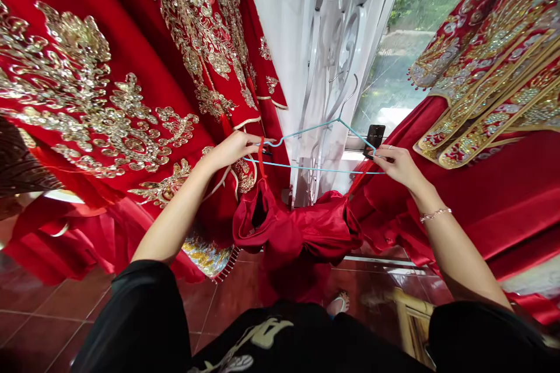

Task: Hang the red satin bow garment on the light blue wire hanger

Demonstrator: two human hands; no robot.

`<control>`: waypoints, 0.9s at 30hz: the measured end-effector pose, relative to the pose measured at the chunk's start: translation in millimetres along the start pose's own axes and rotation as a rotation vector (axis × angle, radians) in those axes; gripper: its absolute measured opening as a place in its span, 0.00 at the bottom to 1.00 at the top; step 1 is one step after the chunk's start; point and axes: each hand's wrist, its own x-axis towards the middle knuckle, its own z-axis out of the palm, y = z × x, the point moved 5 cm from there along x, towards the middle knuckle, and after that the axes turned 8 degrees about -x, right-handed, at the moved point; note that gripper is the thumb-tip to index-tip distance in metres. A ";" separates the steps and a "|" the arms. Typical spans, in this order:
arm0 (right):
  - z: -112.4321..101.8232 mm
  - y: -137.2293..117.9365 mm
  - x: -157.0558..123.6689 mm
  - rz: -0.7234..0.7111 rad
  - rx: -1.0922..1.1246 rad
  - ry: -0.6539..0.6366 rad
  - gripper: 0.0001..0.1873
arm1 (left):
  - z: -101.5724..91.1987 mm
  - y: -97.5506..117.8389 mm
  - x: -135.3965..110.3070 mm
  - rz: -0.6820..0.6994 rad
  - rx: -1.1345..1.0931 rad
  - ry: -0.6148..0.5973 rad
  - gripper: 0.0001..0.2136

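A light-blue wire hanger (312, 129) is stretched level between my hands, its hook pointing up and away. My left hand (236, 150) is closed at the hanger's left end, where a thin red strap (262, 157) loops over the wire. My right hand (395, 164), with a bracelet on the wrist, pinches the hanger's right end. Below the hanger a plain red satin dress (301, 230) hangs down in front of me, its top gathered and its armholes gaping. Another red strap (359, 179) slants up toward my right hand; its upper end is hard to make out.
Red garments with gold sequin embroidery (135, 128) hang close on the left, and more embroidered red garments (494, 81) on the right. White scrolled metalwork (341, 52) and a window (394, 64) stand ahead. A bamboo piece of furniture (405, 323) rests on the red tiled floor (231, 303).
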 end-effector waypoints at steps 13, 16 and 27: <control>6.6 -12.7 -10.6 0.017 -0.075 -0.001 0.14 | -14.1 -9.4 36.6 -0.171 0.236 -0.296 0.07; 6.2 -11.8 -22.2 0.058 -0.029 0.042 0.12 | -14.4 11.1 -2.4 -0.069 0.313 0.049 0.09; 95.4 50.4 -140.6 0.670 0.346 0.078 0.08 | 159.4 -6.6 -171.8 -0.221 -0.135 -0.106 0.08</control>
